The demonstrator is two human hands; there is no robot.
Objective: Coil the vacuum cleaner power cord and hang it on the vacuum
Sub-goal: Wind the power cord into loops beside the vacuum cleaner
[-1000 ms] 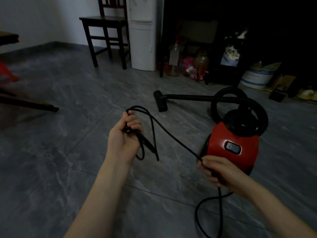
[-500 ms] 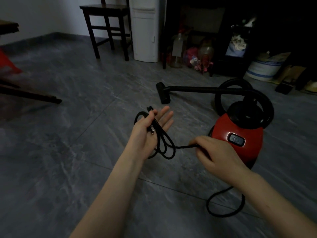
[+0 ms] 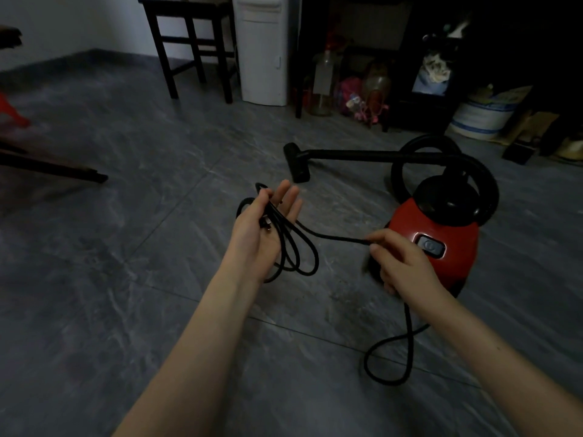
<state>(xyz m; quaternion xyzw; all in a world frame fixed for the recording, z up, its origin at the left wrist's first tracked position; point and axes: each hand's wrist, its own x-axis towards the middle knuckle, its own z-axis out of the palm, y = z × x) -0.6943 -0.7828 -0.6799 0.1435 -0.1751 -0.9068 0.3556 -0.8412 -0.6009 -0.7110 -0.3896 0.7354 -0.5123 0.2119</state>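
The left hand is spread, palm up, fingers splayed toward the far floor, and several loops of the black power cord lie draped across the palm and hang below the heel of the hand; the plug appears to rest in the palm among them, though the light is too dim to be sure. Nothing clamps those loops, so the first risk is plain: with the fingers open, any tug from the other side could slide the coils off the palm and undo the winding. The right hand pinches the cord between thumb and fingertips, just in front of the red vacuum, and a short run of cord stretches nearly taut between the two hands. If the right hand pulls outward before the left closes, that run could drag the loops open or flick the plug out. Below the right wrist the remaining cord drops to the floor and curls into a slack loop near the right forearm; that curl may twist into a kink as it is drawn up, or snag under the vacuum body, where its path is hidden behind the hand. Beyond both hands the hose and wand lie across the floor, and a loop swung wide could catch on them. Hanging the coil looks some way off, since uncoiled cord remains.
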